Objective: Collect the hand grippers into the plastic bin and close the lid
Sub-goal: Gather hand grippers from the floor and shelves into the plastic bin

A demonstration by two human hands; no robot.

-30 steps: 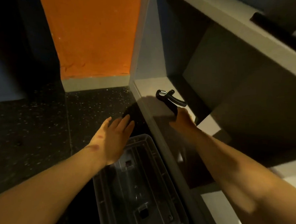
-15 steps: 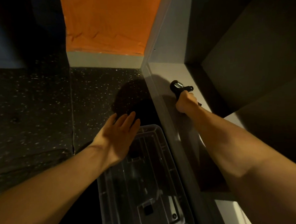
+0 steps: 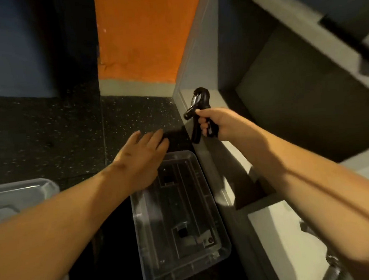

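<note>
The right hand (image 3: 219,123) curls round a black hand gripper (image 3: 199,115) at the shelf (image 3: 227,159) edge, beyond the clear bin (image 3: 179,217); the left hand (image 3: 142,159) hovers flat, fingers straight, over the bin's far left corner

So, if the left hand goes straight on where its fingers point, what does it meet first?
Probably the black hand gripper held by the right hand; depth is unclear, so the left hand might pass below it.

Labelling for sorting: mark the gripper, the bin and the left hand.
gripper (image 3: 196,131), head view, on its free handle.
bin (image 3: 138,223), head view, on its left wall.
left hand (image 3: 142,159), head view, on the back of the hand.
</note>
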